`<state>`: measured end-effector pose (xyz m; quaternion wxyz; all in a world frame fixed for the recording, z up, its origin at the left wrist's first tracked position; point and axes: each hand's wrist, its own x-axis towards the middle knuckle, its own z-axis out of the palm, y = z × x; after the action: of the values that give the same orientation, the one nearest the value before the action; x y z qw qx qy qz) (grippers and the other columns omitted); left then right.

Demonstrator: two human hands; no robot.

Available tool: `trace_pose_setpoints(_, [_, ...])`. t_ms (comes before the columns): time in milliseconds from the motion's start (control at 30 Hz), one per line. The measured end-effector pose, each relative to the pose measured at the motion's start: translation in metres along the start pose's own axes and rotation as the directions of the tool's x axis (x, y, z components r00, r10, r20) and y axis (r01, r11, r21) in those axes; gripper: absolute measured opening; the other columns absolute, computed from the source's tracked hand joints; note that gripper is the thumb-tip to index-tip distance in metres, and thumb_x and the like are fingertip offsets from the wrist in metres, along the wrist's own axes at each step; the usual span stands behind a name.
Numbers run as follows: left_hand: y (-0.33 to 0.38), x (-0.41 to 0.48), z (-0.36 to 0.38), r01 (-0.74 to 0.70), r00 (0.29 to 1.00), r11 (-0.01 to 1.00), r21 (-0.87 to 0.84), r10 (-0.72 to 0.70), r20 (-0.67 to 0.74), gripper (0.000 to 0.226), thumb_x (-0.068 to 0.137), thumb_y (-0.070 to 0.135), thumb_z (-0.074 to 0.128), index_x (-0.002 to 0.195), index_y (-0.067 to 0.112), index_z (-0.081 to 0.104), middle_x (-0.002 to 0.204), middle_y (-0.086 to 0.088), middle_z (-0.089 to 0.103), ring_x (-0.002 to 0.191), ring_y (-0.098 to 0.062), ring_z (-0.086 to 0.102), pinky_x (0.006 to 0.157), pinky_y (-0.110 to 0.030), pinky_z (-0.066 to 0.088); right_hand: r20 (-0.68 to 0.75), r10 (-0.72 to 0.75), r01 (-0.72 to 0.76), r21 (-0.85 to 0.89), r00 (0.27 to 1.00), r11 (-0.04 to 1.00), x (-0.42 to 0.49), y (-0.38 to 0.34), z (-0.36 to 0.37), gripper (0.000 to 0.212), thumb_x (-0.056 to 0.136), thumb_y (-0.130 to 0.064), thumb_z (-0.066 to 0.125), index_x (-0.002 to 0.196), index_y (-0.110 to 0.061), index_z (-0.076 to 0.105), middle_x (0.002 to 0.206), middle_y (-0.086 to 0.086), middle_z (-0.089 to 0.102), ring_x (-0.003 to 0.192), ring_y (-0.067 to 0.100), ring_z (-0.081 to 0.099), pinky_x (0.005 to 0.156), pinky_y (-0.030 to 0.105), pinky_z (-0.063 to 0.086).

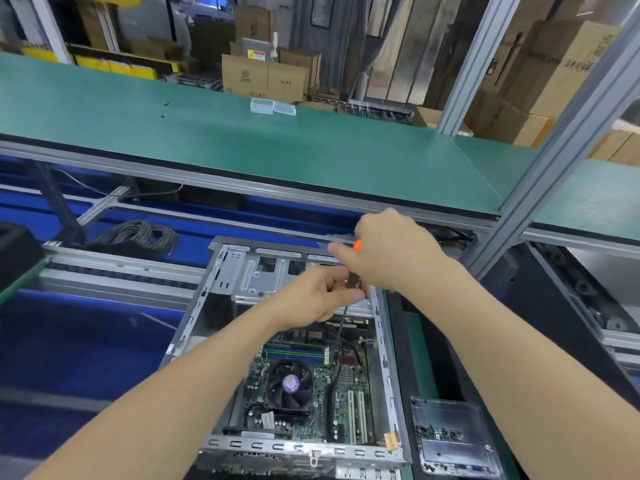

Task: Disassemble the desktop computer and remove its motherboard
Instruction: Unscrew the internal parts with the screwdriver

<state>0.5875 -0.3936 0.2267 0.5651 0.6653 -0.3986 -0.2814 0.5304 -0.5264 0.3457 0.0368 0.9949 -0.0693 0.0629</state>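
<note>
One screwdriver (353,281) gripped by left hand (311,301) and right hand (393,254), over motherboard (313,422), cable coil (138,237) beyond

One open computer case (304,446). Inside the case: one green board (254,381), one round fan (290,384), two white slots (351,417). Over the case: one left hand (311,299), one right hand (391,258), one screwdriver (353,279). Right of the case: one clear tray (450,438). Far behind the case: two clear boxes (273,107).

The left hand (311,301) and right hand (391,254) hid most of the screwdriver (353,279). Its tip was too small to see. At 6 o'clock, the picture's edge cut off the computer case (298,446).
</note>
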Motion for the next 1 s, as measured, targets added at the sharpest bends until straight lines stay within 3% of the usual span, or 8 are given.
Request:
trace_pose_setpoints(100, [0.005,0.002,0.009,0.022,0.999,0.998,0.063,-0.019,-0.04,0.027,0.105,0.03,0.06,0.122,0.01,0.065,0.057,0.003,0.032,0.045,-0.017,0.03,0.047,-0.034,0.027,0.132,0.07,-0.083,0.097,0.989,0.992,-0.005,0.002,-0.002,0.047,0.099,-0.052,0.055,0.072,-0.016,0.045,0.069,0.005,0.053,0.058,0.022,0.052,0.061,0.034,0.051])
trace_pose_setpoints(233, [0.007,-0.002,0.007,0.045,0.994,0.991,0.122,-0.032,-0.106,0.016,0.102,0.03,0.063,0.116,0.023,0.068,0.066,-0.01,0.033,0.051,-0.018,0.031,0.051,-0.035,0.029,0.218,-0.068,0.012,0.25,0.974,0.968,-0.006,0.007,-0.007,0.043,0.096,-0.041,0.064,0.071,-0.009,0.051,0.065,0.006,0.054,0.06,0.027,0.047,0.053,0.031,0.04])
trace_pose_setpoints(333, [0.002,-0.004,0.003,0.063,0.995,0.977,0.203,-0.047,-0.084,0.03,0.099,0.033,0.068,0.12,0.012,0.069,0.065,-0.007,0.031,0.053,-0.017,0.031,0.058,-0.036,0.032,0.234,-0.197,0.127,0.283,0.952,0.951,-0.009,0.013,-0.01,0.039,0.093,-0.044,0.069,0.083,-0.007,0.061,0.073,0.004,0.054,0.064,0.023,0.045,0.056,0.034,0.038])
trace_pose_setpoints(400, [-0.002,-0.004,0.001,0.075,0.995,0.968,0.239,-0.058,-0.08,0.031,0.097,0.037,0.07,0.103,0.006,0.068,0.062,-0.001,0.029,0.052,-0.016,0.029,0.06,-0.037,0.031,0.26,-0.268,0.189,0.292,0.928,0.937,-0.009,0.018,-0.015,0.029,0.092,-0.043,0.071,0.084,-0.017,0.062,0.076,0.0,0.057,0.066,0.021,0.048,0.059,0.036,0.042])
trace_pose_setpoints(533, [-0.005,-0.005,-0.001,0.017,0.999,0.954,0.301,-0.005,-0.04,0.009,0.097,0.047,0.068,0.099,0.038,0.072,0.061,0.006,0.025,0.053,-0.012,0.026,0.057,-0.033,0.024,0.342,-0.363,0.28,0.269,0.867,0.922,-0.006,0.027,-0.026,0.012,0.083,-0.028,0.075,0.084,-0.032,0.064,0.074,-0.008,0.062,0.065,0.015,0.054,0.061,0.039,0.05])
trace_pose_setpoints(700, [-0.007,-0.003,-0.005,-0.003,0.999,0.962,0.273,0.014,-0.036,0.013,0.091,0.063,0.066,0.084,0.053,0.069,0.06,0.006,0.025,0.051,-0.012,0.026,0.053,-0.031,0.024,0.41,-0.447,0.385,0.229,0.795,0.894,-0.003,0.026,-0.033,0.025,0.077,-0.011,0.071,0.085,-0.035,0.072,0.092,-0.002,0.067,0.084,0.025,0.063,0.073,0.05,0.057])
trace_pose_setpoints(833, [-0.01,0.0,-0.007,0.004,1.0,0.954,0.298,-0.005,0.0,0.018,0.101,0.047,0.062,0.115,0.047,0.074,0.057,0.009,0.022,0.049,-0.009,0.023,0.049,-0.022,0.021,0.43,-0.463,0.462,0.114,0.775,0.879,-0.002,0.024,-0.034,0.033,0.078,0.0,0.066,0.079,-0.03,0.08,0.094,-0.002,0.066,0.086,0.025,0.064,0.073,0.049,0.059])
trace_pose_setpoints(1000, [-0.015,0.002,0.006,-0.021,0.998,0.967,0.252,0.036,-0.055,0.021,0.104,0.037,0.06,0.118,0.041,0.075,0.054,0.011,0.022,0.048,-0.009,0.022,0.049,-0.022,0.021,0.424,-0.455,0.47,0.076,0.783,0.879,-0.006,0.02,-0.028,0.039,0.079,0.007,0.058,0.076,-0.025,0.081,0.098,0.01,0.071,0.093,0.032,0.067,0.076,0.049,0.059])
